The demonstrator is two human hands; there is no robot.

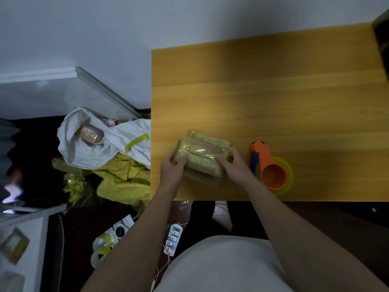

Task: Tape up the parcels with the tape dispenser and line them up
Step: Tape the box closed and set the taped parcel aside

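While both of our hands are on the parcels (202, 157), which sit stacked near the front edge of the counter (273, 91), the risks are easy to judge. Our left hand (171, 166) curls its grip round the left end of the top bundle, and our right hand (231, 165) curls round the right end, so each grip is closed on the stack and nothing else. The tape dispenser (270, 167), orange with a yellow roll, lies just beside the right hand on the counter, untouched.

We see several ways this could slip. The wrapping looks glossy and loose, so the bundles may slide over one another if we lift them unevenly, and the stack could fan apart. The pile is close to the near edge and not far from the left edge, so a careless tug toward us might drop a parcel onto the floor, where a white bag (88, 142), yellow sheeting (124, 178) and a power strip (173, 239) with its cables already lie. Reaching for the dispenser means letting go with one hand, and the remaining grip alone may not keep the layers square. Its cutting edge, if it has one at the narrow end, could nick a finger; we cannot see it clearly.

As for writing, we can read none. The power strip carries blurred blue marks, too soft to make out.
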